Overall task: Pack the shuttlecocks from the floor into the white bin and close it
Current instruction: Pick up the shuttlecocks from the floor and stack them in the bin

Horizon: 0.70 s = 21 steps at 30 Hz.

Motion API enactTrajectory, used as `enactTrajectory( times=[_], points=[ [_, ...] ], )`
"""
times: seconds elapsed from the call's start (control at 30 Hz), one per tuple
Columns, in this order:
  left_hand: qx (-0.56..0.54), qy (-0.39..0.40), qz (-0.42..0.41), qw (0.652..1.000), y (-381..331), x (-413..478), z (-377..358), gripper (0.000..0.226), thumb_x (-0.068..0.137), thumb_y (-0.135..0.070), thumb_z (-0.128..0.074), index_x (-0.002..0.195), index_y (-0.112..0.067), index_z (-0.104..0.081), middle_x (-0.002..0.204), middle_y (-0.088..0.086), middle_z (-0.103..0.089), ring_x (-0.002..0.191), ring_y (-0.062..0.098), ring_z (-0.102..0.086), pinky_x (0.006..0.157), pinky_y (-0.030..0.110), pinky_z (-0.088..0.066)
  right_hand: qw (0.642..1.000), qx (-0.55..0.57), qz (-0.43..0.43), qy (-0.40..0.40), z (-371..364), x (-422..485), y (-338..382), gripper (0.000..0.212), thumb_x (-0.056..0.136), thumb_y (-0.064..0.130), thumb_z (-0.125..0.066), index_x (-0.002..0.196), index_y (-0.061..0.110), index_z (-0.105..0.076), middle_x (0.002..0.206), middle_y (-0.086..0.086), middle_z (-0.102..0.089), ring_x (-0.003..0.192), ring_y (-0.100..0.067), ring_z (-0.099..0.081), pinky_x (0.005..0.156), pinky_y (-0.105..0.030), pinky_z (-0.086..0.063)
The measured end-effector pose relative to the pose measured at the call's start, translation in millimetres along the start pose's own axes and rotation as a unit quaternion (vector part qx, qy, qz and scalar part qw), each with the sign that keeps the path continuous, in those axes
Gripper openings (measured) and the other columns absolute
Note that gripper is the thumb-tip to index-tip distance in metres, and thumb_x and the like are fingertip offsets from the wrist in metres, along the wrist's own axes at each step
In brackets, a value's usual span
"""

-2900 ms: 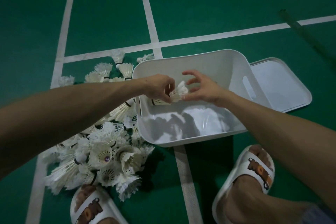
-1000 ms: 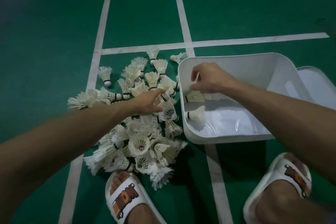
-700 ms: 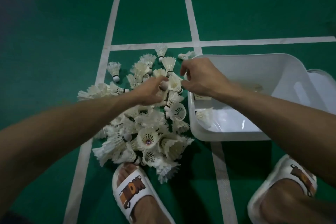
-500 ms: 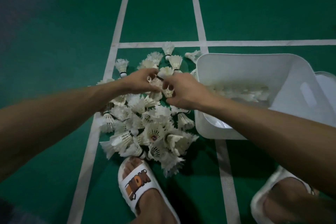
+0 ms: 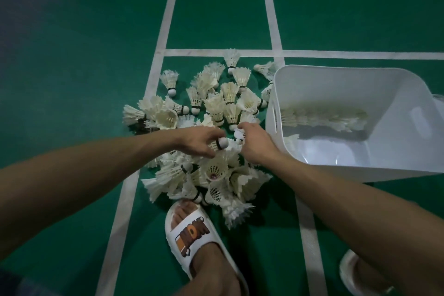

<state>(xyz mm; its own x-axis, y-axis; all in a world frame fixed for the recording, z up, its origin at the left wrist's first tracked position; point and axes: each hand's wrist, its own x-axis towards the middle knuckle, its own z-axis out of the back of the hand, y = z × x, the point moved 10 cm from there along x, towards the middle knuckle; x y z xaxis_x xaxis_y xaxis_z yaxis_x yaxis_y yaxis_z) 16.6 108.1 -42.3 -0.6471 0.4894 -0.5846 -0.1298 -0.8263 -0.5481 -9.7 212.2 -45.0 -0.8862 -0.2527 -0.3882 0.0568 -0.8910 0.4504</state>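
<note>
Head view: both hands are now back on the pile (image 5: pixel 211 170) at centre frame, having been moved off the white bin (image 5: pixel 360 173) at right. The left hand (image 5: pixel 199 142) is curled round a shuttlecock (image 5: pixel 223 143), cork end showing. A second shuttlecock (image 5: pixel 240 132) is pinched by the right hand (image 5: pixel 255 145). A row of shuttlecocks (image 5: pixel 324 116) is seen along the bin's far inner wall. Most of the pile is left on the green floor (image 5: pixel 72 55). Another pick-up is judged under way, with closing far off.
</note>
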Motion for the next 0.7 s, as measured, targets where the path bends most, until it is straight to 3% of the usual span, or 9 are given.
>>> enactTrajectory(
  times=[0.1, 0.2, 0.33, 0.5, 0.57, 0.7],
  points=[
    [0.004, 0.011, 0.018, 1.000, 12.8, 1.4, 4.1, 0.049, 0.088, -0.016, -0.059, 0.133, -0.013, -0.041, 0.124, 0.002, -0.051, 0.115, 0.026, -0.053, 0.097, 0.038, -0.044, 1.000, 0.014, 0.010, 0.001, -7.2, 4.8, -1.4, 0.056, 0.089, 0.003, -0.053, 0.142, 0.018, -0.041, 0.139, -0.011, -0.048, 0.126, -0.028, -0.047, 0.105, -0.039, -0.040],
    [-0.001, 0.005, 0.023, 1.000, 18.3, 2.4, 1.5, 0.057, 0.089, -0.019, -0.063, 0.138, -0.012, -0.036, 0.134, 0.007, -0.047, 0.121, 0.023, -0.050, 0.101, 0.034, -0.040, 1.000, 0.015, 0.024, 0.010, -10.5, 6.3, 1.0, 0.049, 0.094, 0.010, -0.049, 0.142, 0.018, -0.040, 0.136, -0.015, -0.048, 0.122, -0.029, -0.049, 0.103, -0.038, -0.041],
    [0.058, -0.028, -0.005, 0.998, 12.0, 7.3, -9.4, 0.049, 0.081, -0.029, -0.073, 0.120, -0.019, -0.046, 0.111, -0.002, -0.053, 0.100, 0.016, -0.051, 0.086, 0.028, -0.042, 0.999, 0.018, 0.031, 0.008, -8.0, 2.9, 3.4, 0.044, 0.096, 0.017, -0.048, 0.139, 0.014, -0.041, 0.126, -0.019, -0.056, 0.115, -0.032, -0.053, 0.095, -0.036, -0.044],
    [0.062, -0.132, -0.014, 0.989, 7.3, 7.4, 9.6, 0.038, 0.079, -0.019, -0.073, 0.111, -0.019, -0.052, 0.097, -0.005, -0.054, 0.090, 0.017, -0.053, 0.073, 0.025, -0.037, 0.999, 0.029, 0.020, -0.022, 4.2, -3.8, 3.2, 0.053, 0.089, 0.008, -0.057, 0.138, 0.016, -0.039, 0.116, -0.014, -0.059, 0.106, -0.029, -0.056, 0.077, -0.029, -0.042],
    [0.030, -0.166, -0.006, 0.986, 9.6, 5.4, 22.7, 0.035, 0.078, -0.014, -0.072, 0.106, -0.021, -0.053, 0.098, -0.003, -0.057, 0.091, 0.017, -0.054, 0.074, 0.024, -0.038, 0.998, 0.027, 0.040, -0.035, 10.8, -6.9, 9.0, 0.056, 0.086, 0.006, -0.058, 0.137, 0.017, -0.039, 0.114, -0.013, -0.056, 0.107, -0.029, -0.054, 0.076, -0.029, -0.040],
    [-0.025, -0.202, 0.009, 0.979, 16.7, -1.7, 48.8, 0.038, 0.076, -0.012, -0.076, 0.105, -0.024, -0.055, 0.105, -0.001, -0.059, 0.098, 0.018, -0.056, 0.088, 0.032, -0.044, 0.993, 0.016, 0.089, -0.070, 31.4, -13.9, 27.7, 0.059, 0.086, 0.001, -0.055, 0.140, 0.016, -0.036, 0.122, -0.011, -0.051, 0.113, -0.028, -0.050, 0.089, -0.036, -0.044]
  ],
)
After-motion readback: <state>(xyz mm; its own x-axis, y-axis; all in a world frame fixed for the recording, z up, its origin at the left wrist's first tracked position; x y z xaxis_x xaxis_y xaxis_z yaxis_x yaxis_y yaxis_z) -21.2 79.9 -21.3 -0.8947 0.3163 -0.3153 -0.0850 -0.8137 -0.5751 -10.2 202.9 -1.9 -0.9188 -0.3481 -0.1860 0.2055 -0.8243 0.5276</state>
